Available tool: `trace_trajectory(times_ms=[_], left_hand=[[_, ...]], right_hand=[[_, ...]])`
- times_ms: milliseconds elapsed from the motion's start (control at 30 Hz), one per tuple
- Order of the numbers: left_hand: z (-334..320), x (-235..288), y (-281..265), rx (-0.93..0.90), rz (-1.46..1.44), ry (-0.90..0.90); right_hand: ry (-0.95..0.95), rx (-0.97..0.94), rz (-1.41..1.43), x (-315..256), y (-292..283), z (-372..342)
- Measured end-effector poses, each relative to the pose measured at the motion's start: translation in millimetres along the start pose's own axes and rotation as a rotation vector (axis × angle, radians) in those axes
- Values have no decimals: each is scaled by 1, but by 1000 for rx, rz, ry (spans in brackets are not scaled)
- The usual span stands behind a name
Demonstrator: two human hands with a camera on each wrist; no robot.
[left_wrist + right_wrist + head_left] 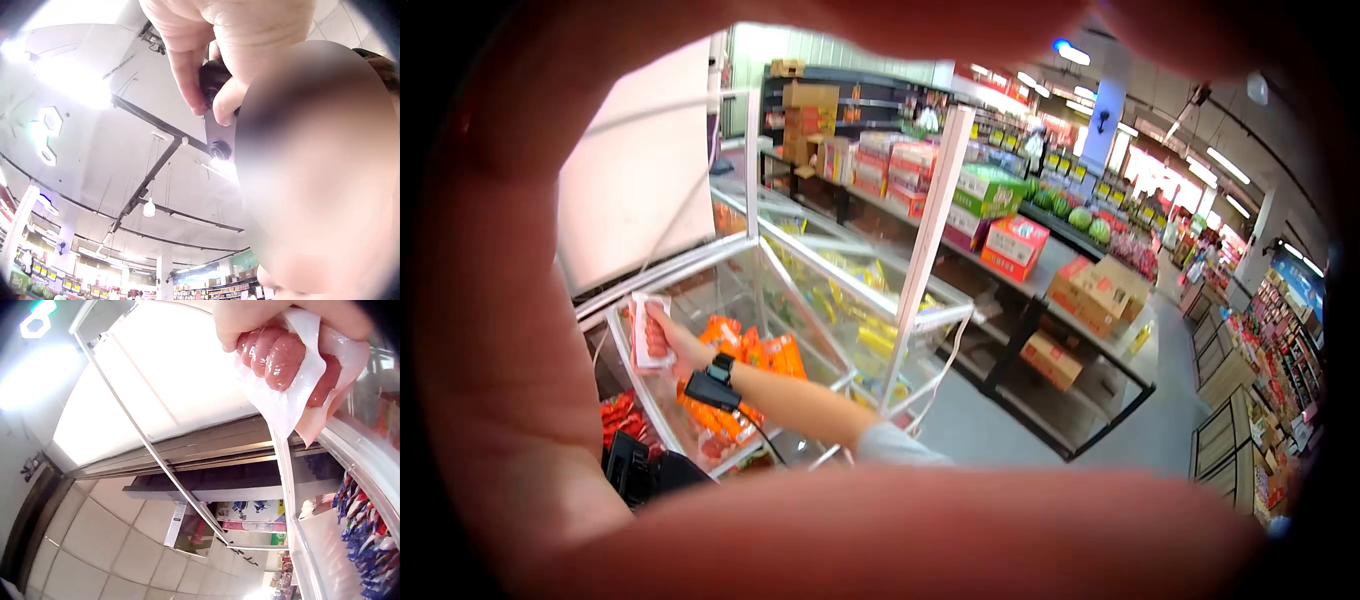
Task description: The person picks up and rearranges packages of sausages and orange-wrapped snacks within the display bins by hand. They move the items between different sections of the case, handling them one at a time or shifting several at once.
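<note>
Left hand [231,37], mine, pinching a dark device [220,131]; right hand [685,350], mine, gripping one pack [641,335].
Hands apart. Pack: over the case [935,215], at its near end, upper side; sausages [284,370] plump, glossy, blunt-ended; wrap [269,405] white, thin, creased. Handling, as I judge it: light, soft, slick, easily squashed; best held flat by its edges. Orange packets [781,355]: inside the case, crinkled, shiny.

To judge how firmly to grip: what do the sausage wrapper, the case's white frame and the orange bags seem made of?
Wrapper: probably thin, smooth plastic; its loose edges look soft and translucent.
Frame: painted metal or rigid plastic, white; straight, slim bars leave both possible.
Orange bags: likely glossy plastic film, given the creases and bright colour.
</note>
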State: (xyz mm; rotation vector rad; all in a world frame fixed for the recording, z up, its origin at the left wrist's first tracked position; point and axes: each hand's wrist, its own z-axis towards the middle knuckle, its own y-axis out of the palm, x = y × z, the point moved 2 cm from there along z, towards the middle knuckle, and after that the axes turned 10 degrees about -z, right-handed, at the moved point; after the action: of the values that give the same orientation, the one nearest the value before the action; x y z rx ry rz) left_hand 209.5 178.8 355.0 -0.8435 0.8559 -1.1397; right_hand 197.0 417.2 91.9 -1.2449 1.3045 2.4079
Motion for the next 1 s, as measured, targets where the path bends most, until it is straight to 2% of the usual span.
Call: trace_trajectory(times_ms=[33, 200, 267, 300, 333, 400, 433, 533, 600, 667, 700, 733, 800, 833, 867, 900, 1000], left_hand=[[0, 1, -2, 4, 5, -12], [2, 6, -2, 26, 10, -31], [4, 5, 3, 22, 5, -34], [5, 5, 5, 16, 1, -31], [6, 4, 8, 17, 1, -29], [10, 3, 15, 7, 19, -13], [12, 3, 19, -5, 25, -10], [14, 6, 31, -18, 11, 6], [17, 6, 32, -2, 13, 11], [20, 5, 32, 16, 33, 23], [23, 4, 33, 16, 35, 33], [24, 5, 34, 16, 35, 35], [27, 7, 41, 7, 16, 43], [30, 8, 43, 3, 7, 53], [31, 8, 45, -1, -10, 68], [33, 10, 45, -9, -26, 75], [42, 19, 50, -7, -41, 131]], right_hand=[[-71, 24, 61, 18, -28, 27], [-25, 45, 90, 15, -21, 22], [-26, 287, 41, 7, 9, 9], [15, 339, 0, 4, 7, 7], [22, 336, 4, 10, -5, 8], [-75, 58, 26, 11, -15, 19], [-74, 111, -7, 9, -13, 17], [-71, 68, 95, 14, -15, 23], [-37, 126, 37, 16, -15, 17], [-64, 208, -33, 10, -5, 17], [-50, 336, -25, 13, -7, 23], [-56, 330, -24, 11, -10, 27], [-77, 40, 7, 14, -22, 24], [-104, -10, 16, 11, -13, 25], [-27, 171, -19, 11, -12, 18], [-71, 220, 22, 13, -6, 10], [-19, 216, -47, 11, -16, 16]])
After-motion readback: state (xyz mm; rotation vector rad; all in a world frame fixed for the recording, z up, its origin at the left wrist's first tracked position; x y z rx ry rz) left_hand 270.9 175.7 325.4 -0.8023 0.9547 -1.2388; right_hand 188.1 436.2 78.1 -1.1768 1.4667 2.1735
